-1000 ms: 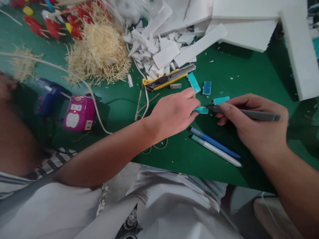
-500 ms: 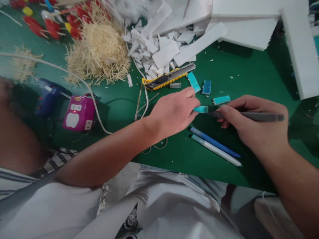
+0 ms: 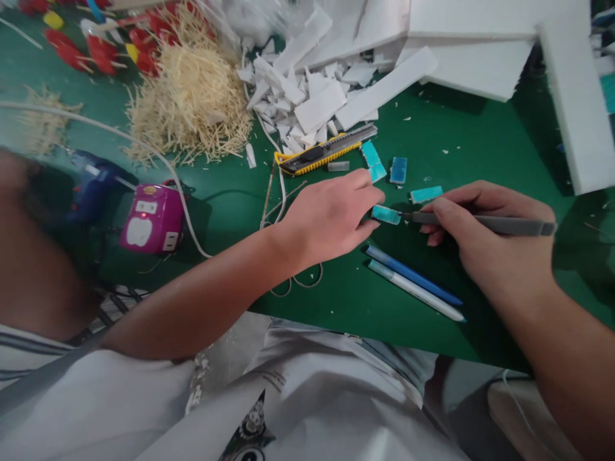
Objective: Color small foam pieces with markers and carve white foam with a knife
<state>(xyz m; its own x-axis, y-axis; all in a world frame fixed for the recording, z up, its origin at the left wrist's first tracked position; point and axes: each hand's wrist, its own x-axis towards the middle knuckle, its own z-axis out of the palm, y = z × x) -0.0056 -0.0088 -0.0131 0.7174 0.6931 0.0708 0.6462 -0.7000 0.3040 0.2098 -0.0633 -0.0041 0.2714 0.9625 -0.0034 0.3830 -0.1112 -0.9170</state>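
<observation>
A small teal foam piece (image 3: 386,214) lies on the green table (image 3: 346,294) by the fingertips of my left hand (image 3: 331,214). The thumb and fingers there are spread apart around its left end. My right hand (image 3: 494,237) is closed on a grey marker pen (image 3: 509,225), held nearly level, its dark tip at the right end of the piece. Above lie another teal piece (image 3: 426,194), a blue piece (image 3: 398,170) and a longer teal piece (image 3: 373,161). A blue marker (image 3: 416,275) and a white marker (image 3: 418,291) rest side by side below the hands.
A yellow utility knife (image 3: 327,150) lies beside white foam scraps (image 3: 319,105). Large foam boards (image 3: 571,109) stand at right. To the left are straw-like shreds (image 3: 196,102), a pink power adapter (image 3: 151,219), a blue glue gun (image 3: 96,182) and a white cable. Scissor handles (image 3: 307,275) show under my left forearm.
My left thumb and fingers have spread and released the teal piece, which has tilted slightly, right end lower. The marker in my right hand has shifted slightly right.
</observation>
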